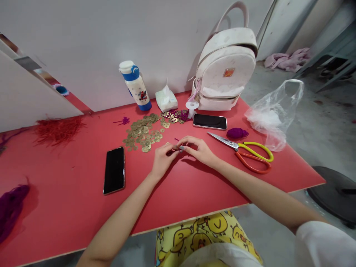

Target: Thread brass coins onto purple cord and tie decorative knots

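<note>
Over the red table, my left hand (pixel 163 158) and my right hand (pixel 200 151) meet fingertip to fingertip, both closed in a pinch. Bits of dark purple thread (pixel 177 139) stick out between them; whatever else the fingers cover is hidden. Just beyond my left hand spreads a pile of brass-coloured coins with holes (pixel 141 129). Further back, more coins strung with purple thread (pixel 178 116) lie beside a white spool (pixel 191 107). Scissors (pixel 236 145) with one yellow and one red handle rest open to the right of my right hand, near a purple yarn bundle (pixel 237 133).
One phone (pixel 114 170) lies left of my hands, another (pixel 210 121) behind them. A bottle (pixel 136 85), tissue pack (pixel 166 99) and white backpack (pixel 226 70) stand along the wall. A plastic bag (pixel 274 115) sits at the right edge; red shreds (pixel 59 129) and purple yarn (pixel 12 209) lie left.
</note>
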A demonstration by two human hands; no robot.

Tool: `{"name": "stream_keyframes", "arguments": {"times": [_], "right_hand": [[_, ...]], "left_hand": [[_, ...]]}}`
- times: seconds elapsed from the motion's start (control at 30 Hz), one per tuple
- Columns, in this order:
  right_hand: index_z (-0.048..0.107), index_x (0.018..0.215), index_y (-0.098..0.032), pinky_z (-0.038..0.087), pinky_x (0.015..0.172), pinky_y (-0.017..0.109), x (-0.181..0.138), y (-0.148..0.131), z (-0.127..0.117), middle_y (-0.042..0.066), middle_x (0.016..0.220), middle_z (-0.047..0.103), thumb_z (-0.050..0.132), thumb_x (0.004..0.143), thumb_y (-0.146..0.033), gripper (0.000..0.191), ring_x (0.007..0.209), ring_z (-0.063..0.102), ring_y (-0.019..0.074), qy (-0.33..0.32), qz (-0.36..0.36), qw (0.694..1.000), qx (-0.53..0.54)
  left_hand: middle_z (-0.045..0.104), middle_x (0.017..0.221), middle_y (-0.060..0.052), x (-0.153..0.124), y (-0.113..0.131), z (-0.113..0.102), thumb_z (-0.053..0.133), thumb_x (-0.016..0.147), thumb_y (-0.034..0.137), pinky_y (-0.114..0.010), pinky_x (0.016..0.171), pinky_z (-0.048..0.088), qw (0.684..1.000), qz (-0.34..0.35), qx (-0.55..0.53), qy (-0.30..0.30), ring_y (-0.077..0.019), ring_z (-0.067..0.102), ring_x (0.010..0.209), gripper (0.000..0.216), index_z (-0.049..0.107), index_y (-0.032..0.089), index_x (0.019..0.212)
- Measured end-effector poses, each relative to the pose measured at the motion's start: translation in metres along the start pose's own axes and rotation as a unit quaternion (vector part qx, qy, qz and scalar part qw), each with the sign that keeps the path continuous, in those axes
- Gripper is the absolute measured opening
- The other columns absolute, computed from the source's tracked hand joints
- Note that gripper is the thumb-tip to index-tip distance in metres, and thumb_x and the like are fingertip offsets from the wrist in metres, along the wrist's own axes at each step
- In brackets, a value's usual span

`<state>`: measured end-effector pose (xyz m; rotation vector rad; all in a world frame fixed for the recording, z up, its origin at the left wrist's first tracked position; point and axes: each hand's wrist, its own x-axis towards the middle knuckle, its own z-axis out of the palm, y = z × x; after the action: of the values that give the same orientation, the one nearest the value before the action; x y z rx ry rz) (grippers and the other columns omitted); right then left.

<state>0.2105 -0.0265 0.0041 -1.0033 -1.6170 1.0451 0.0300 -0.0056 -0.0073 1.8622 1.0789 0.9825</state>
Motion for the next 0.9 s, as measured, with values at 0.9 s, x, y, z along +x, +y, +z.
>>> {"name": "stream_keyframes", "arguments": {"times": [0.9], "right_hand": [[0.069,0.078,-0.019,0.046,0.07,0.029,-0.0011,0.0093,0.0012,0.003,0.076,0.069,0.063,0.085,-0.025,0.011,0.07,0.061,0.0162,-0.005,0.014,0.998,-0.068]], "left_hand": [[0.062,0.073,-0.003,0.0041,0.0058,-0.0041,0.073,0.078,0.033,-0.021,0.048,0.04,0.991,-0.011,-0.13,0.006,-0.0099,0.053,0.056,0.015,0.074,0.019,0.074]]}}
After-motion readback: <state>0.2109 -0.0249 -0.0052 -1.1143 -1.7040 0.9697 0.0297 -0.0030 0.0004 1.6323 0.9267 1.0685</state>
